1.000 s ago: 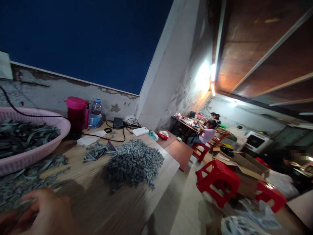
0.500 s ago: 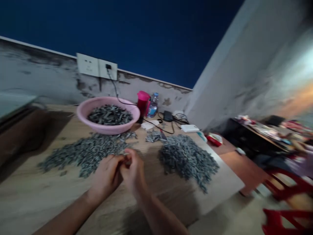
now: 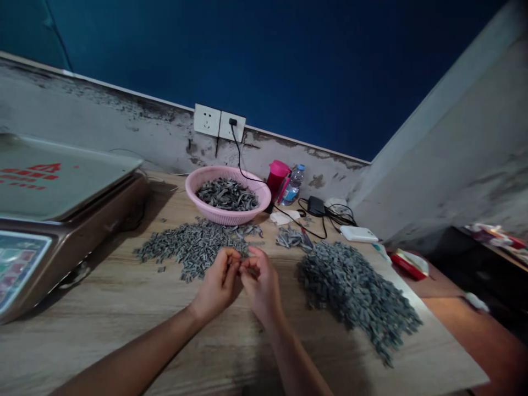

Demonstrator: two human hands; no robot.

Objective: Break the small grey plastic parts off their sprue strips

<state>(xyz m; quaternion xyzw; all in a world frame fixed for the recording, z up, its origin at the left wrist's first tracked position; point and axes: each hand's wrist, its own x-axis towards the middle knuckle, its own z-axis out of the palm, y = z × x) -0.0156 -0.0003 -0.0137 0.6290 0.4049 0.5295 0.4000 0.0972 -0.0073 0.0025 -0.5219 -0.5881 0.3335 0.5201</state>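
Observation:
My left hand [image 3: 218, 283] and my right hand [image 3: 263, 283] meet fingertip to fingertip above the wooden table [image 3: 124, 330]. Both are closed in a pinch; whatever sits between the fingers is too small and hidden to name. Just beyond my left hand spreads a pile of small grey pieces [image 3: 190, 245]. A bigger heap of similar grey pieces [image 3: 358, 291] lies to the right of my right hand. Behind the first pile stands a pink plastic basket [image 3: 198, 206], holding longer grey strips [image 3: 226, 194].
A weighing scale [image 3: 99, 203] takes up the left side. Toward the wall are a pink-lidded cup [image 3: 276, 175], a water bottle [image 3: 293, 186], a black adapter [image 3: 316, 205] with cables, and a white box [image 3: 358, 234]. A few grey scraps [image 3: 291, 237] lie nearer, and a red packet [image 3: 410, 264] sits right.
My view has swung left, so the scale shows more and things appear shifted right. Both hands stay together in a pinch, their fingers slightly rearranged.

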